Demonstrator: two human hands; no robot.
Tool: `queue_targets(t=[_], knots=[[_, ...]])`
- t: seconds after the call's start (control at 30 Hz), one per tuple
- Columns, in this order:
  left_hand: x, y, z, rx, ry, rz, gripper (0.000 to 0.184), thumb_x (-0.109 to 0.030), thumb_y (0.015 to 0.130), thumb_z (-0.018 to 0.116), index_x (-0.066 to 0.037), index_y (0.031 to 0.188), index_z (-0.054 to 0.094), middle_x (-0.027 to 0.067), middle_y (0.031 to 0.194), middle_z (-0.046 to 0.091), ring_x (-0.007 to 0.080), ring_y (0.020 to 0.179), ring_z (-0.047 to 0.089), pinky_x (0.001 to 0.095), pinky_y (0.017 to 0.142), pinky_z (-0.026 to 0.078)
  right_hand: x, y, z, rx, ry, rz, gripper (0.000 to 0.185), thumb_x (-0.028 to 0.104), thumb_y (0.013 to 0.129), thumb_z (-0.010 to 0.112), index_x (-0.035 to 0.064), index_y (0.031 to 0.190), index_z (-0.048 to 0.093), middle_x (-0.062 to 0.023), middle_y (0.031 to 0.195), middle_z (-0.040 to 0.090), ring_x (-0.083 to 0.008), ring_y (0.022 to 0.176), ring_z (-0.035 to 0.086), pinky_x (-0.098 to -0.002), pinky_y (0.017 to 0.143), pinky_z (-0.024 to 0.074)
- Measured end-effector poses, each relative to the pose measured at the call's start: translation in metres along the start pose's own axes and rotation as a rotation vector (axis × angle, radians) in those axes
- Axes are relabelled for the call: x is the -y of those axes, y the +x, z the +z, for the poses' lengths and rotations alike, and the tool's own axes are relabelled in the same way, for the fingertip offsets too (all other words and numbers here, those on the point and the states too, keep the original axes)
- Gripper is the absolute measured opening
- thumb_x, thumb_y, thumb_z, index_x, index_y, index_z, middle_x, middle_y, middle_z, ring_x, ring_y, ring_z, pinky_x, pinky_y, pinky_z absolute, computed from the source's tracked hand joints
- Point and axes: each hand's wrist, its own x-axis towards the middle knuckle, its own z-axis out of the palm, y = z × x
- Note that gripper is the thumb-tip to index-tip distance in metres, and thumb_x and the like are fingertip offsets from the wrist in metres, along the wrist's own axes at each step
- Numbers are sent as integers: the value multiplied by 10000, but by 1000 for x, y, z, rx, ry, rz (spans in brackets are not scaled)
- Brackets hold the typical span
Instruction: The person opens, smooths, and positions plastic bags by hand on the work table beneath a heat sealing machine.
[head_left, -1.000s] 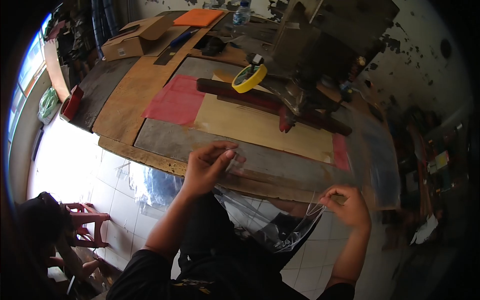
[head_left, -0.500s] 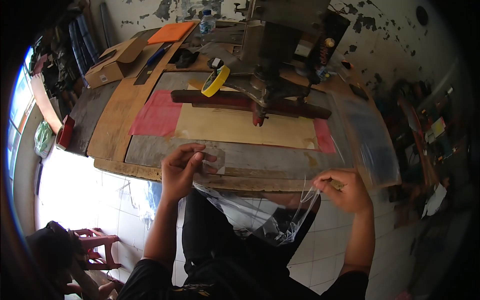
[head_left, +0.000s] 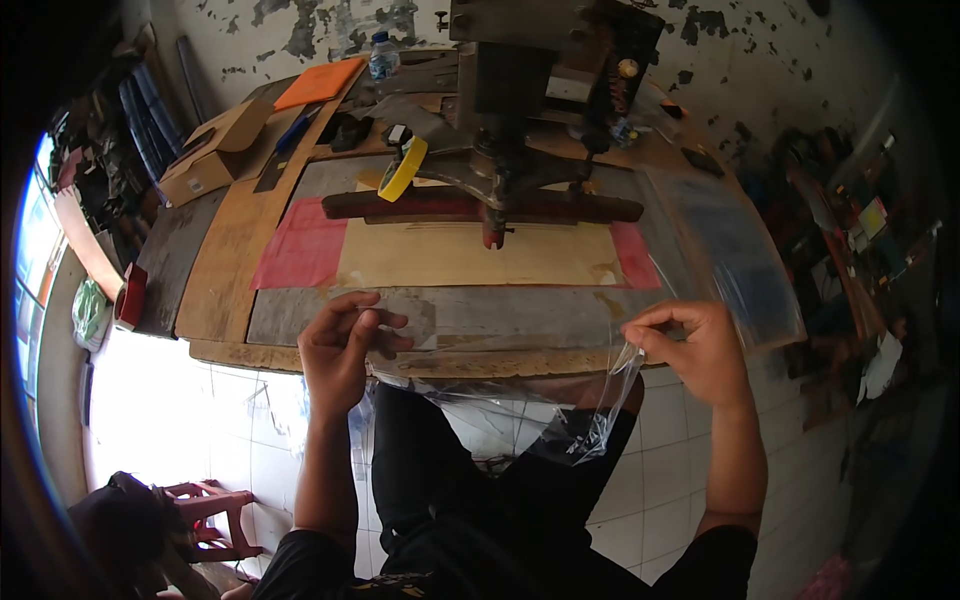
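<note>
In the head view, your right hand [head_left: 700, 350] pinches a bunched edge of a clear plastic sheet [head_left: 590, 425] between thumb and fingers. Your left hand [head_left: 338, 358] is at the sheet's other end, its fingers curled and the thumb near them; the film is so clear that you cannot tell whether they grip it. The sheet sags between your hands, just in front of the counter [head_left: 222, 250] and above your legs. Past it, a cream board [head_left: 480, 255] lies between two red patches [head_left: 300, 245], under the bar of a dark metal machine [head_left: 508, 90]. A yellow tape roll [head_left: 408, 172] is at the machine's left arm. Farther back are a cardboard box [head_left: 200, 180], an orange folder [head_left: 320, 82] and a bottle [head_left: 384, 62].
</note>
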Motion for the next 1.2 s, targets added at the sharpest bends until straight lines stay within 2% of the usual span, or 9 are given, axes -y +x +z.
queue_targets(t=[0.23,0.57,0.77,0.87,1.03,1.2], knots=[[-2,-1,1,-2,-32,-7,241,-127,1074,646,21,1264,634,172,948,790,239,779,791,285,624,587,3,5,-4,-19,79,63,115,57,925,814,-35,994,807,-69,884,795,-74,782,705,-219,718,555],[-3,-1,-4,-2,-8,-12,255,-137,1072,650,34,1261,633,177,935,791,230,771,788,279,616,579,6,6,-2,6,109,20,94,33,935,798,-31,1003,793,-62,887,783,-82,810,713,-226,748,570],[-2,-2,-9,8,5,-27,268,-148,1074,648,40,1263,629,185,938,791,230,767,788,274,603,573,12,7,0,-8,191,-5,119,8,944,786,-12,1000,682,-68,861,762,-80,818,712,-225,737,563],[-2,-1,-11,16,15,-42,284,-156,1073,651,44,1273,623,191,944,791,231,763,788,274,597,571,10,7,-5,36,164,13,158,-3,939,788,4,1003,644,-78,877,761,-83,833,714,-226,752,565],[-1,0,-12,19,-1,-78,300,-161,1071,653,45,1286,615,195,962,791,235,758,788,273,595,571,5,7,-7,71,184,-78,194,-22,922,798,6,1023,633,-102,954,774,-107,909,724,-240,820,563],[1,1,-11,16,23,-71,272,-167,1085,615,33,1270,600,182,942,783,251,728,788,282,589,591,8,8,-7,50,205,-26,217,-11,926,793,8,1051,616,-132,977,789,-119,938,726,-259,859,561]])
